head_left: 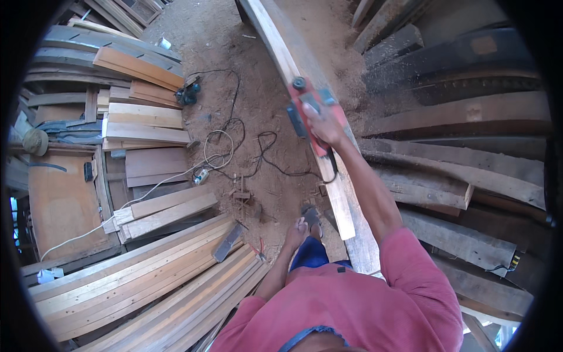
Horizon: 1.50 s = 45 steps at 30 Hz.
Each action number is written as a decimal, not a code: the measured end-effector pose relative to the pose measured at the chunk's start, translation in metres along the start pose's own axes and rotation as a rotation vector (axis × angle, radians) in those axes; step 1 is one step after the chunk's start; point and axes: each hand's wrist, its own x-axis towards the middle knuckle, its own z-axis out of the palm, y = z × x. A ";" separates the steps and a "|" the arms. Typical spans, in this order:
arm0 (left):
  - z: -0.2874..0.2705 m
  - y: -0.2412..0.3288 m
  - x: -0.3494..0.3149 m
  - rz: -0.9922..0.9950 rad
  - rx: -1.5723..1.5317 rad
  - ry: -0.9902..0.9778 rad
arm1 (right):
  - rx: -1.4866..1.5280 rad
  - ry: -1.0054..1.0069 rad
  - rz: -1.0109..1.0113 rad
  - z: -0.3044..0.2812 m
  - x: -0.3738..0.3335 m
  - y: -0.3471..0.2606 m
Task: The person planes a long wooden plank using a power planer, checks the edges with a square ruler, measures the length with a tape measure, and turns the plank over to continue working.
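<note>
One right hand point(324, 122) has its fingers wrapped around one red power planer point(321, 98), which sits on one long, straight-edged, pale wooden plank point(340, 202) lying along a grey, worn tabletop point(365, 253). One left hand point(297, 232) hangs low; I cannot tell whether its fingers are open or closed. Thin black cord point(287, 172) curls over the gritty, dusty floor point(270, 105).

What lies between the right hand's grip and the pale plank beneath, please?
The red electric planer, under the right hand's grip; the head view shows it on the pale plank.
</note>
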 end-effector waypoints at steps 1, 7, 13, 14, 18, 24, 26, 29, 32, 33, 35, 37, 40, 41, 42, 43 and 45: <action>-0.008 0.007 -0.003 -0.019 -0.028 0.005 | 0.108 -0.033 0.110 -0.007 -0.025 0.001; 0.005 -0.015 0.030 -0.048 -0.330 -0.009 | 0.130 0.056 0.072 -0.073 -0.189 0.013; 0.035 0.073 0.045 -0.049 -0.461 -0.033 | -0.046 0.214 0.370 -0.111 -0.349 0.062; 0.055 0.074 0.053 0.012 -0.469 0.059 | -0.109 0.199 0.432 -0.113 -0.365 0.069; 0.111 0.110 0.058 0.187 -0.364 0.287 | -0.136 0.219 0.496 -0.116 -0.416 0.103; 0.103 0.086 0.070 -0.097 -0.449 0.243 | -0.151 0.132 0.649 -0.115 -0.436 0.114; 0.082 0.149 0.039 -0.097 -0.400 0.240 | -0.190 0.203 0.546 -0.129 -0.444 0.136; 0.045 0.137 0.008 -0.066 -0.511 0.171 | -0.221 0.163 0.489 -0.135 -0.450 0.165; -0.009 0.159 -0.053 0.059 -0.905 -0.070 | -0.192 0.156 0.410 -0.145 -0.451 0.169; -0.028 0.165 -0.072 0.077 -0.898 -0.048 | -0.178 0.147 0.439 -0.147 -0.449 0.167; -0.053 0.174 -0.116 0.094 -1.169 -0.466 | -0.083 0.128 0.523 -0.146 -0.454 0.169; -0.066 0.217 -0.165 0.121 -1.219 -0.500 | -0.098 0.136 0.527 -0.143 -0.455 0.170; -0.065 0.250 -0.196 0.223 -1.331 -0.567 | -0.097 0.144 0.529 -0.143 -0.460 0.161; -0.066 0.267 -0.205 0.318 -1.428 -0.553 | -0.084 0.130 0.553 -0.143 -0.461 0.162; -0.067 0.277 -0.209 0.415 -1.526 -0.536 | -0.074 0.114 0.578 -0.144 -0.461 0.162; -0.071 0.280 -0.205 0.529 -1.639 -0.724 | -0.044 0.126 0.560 -0.142 -0.460 0.154; -0.081 0.307 -0.208 0.642 -1.716 -0.904 | -0.031 0.151 0.489 -0.142 -0.460 0.172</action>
